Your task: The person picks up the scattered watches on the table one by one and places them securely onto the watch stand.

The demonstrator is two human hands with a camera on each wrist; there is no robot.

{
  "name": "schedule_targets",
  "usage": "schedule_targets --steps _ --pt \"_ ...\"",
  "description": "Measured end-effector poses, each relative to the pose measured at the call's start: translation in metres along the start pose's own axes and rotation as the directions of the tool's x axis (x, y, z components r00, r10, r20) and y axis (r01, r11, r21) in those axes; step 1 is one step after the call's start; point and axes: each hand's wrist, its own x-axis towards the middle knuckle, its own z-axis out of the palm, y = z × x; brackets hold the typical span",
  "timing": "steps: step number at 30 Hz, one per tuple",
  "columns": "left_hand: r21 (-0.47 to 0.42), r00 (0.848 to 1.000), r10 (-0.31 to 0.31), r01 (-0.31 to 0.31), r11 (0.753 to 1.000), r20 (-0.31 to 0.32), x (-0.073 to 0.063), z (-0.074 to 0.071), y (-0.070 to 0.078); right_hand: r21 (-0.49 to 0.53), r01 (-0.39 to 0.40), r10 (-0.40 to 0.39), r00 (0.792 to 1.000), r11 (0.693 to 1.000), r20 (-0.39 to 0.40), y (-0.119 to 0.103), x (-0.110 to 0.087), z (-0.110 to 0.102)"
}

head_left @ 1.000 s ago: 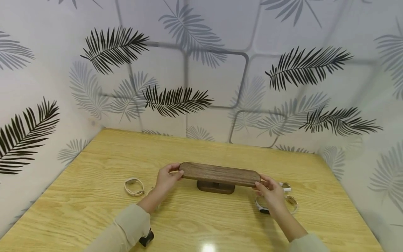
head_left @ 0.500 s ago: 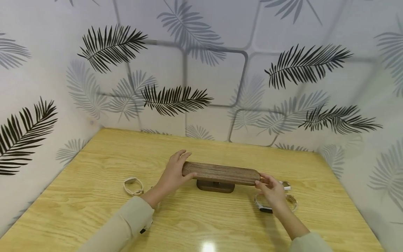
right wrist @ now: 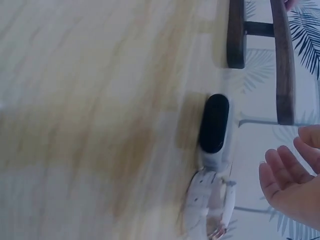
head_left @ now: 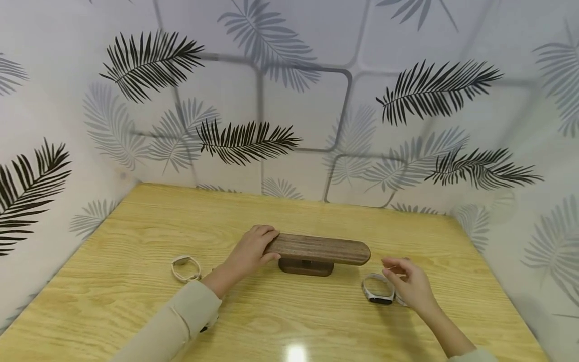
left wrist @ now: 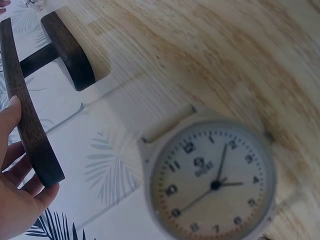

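Observation:
A dark wooden stand (head_left: 323, 249) has a long round-ended bar raised on a short post over an oblong base (head_left: 306, 268). My left hand (head_left: 250, 253) grips the bar's left end; the left wrist view shows the thumb on the near face and the fingers (left wrist: 35, 187) behind it. Off the right end, my right hand (head_left: 415, 287) hovers, fingers loosely bent around nothing. Below it lies a white smart band (head_left: 379, 300) with a black oval screen. A white-strapped watch (right wrist: 202, 207) beside that band is mostly hidden by the hand in the head view.
On the left of the wood-grain table (head_left: 289, 314) lies a cream-strapped watch (head_left: 186, 269). A round watch with a numbered dial (left wrist: 215, 180) looms close in the left wrist view. Something black (head_left: 203, 329) peeks out beneath the left sleeve. A leaf-patterned wall (head_left: 307, 186) stands behind the table.
My right hand has let go of the bar's right end and drawn away to the right. My left hand has shifted from a fingertip hold to a fuller grip on the left end.

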Motion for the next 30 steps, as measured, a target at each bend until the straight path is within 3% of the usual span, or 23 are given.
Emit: schedule_targets --steps 10,17,30 --pt "0.003 1.000 -0.005 0.005 1.000 0.005 -0.001 -0.001 0.001 -0.252 -0.007 0.007 1.000 0.968 -0.004 0.019 -0.016 0.007" --pt "-0.001 1.000 -0.002 0.002 1.000 -0.002 0.000 0.000 0.001 -0.306 -0.022 0.017 1.000 0.952 -0.021 0.023 -0.011 0.010" --pt "0.010 1.000 0.020 -0.020 1.000 -0.020 -0.002 0.000 0.001 -0.336 -0.017 0.035 0.998 0.942 0.048 0.028 0.004 0.014"
